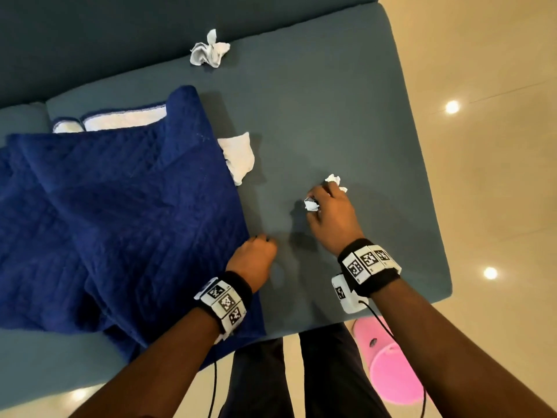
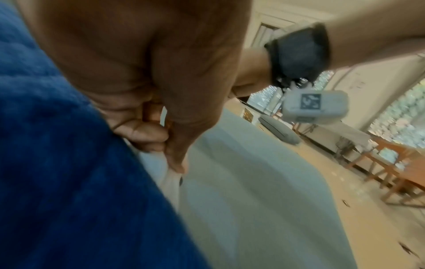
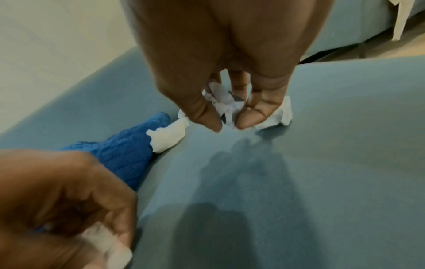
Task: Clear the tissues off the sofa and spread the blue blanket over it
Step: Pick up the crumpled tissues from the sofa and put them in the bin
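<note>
On the teal sofa (image 1: 346, 116) a crumpled blue blanket (image 1: 120, 212) with a white underside covers the left part. My right hand (image 1: 325, 203) reaches down on the seat, thumb and fingers curled round a crumpled tissue (image 3: 226, 107) that still touches the cushion. My left hand (image 1: 256, 251) is a fist at the blanket's edge, gripping a white tissue (image 2: 170, 180), also seen as the tissue (image 3: 108, 243) in the right wrist view. Another tissue (image 1: 238, 156) lies against the blanket's right edge. A further tissue (image 1: 211, 51) sits near the backrest.
A pink round container (image 1: 391, 372) stands on the beige tiled floor (image 1: 497, 176) by my right leg, just off the sofa's front edge. Wooden chairs and tables (image 2: 391, 163) stand farther off in the room.
</note>
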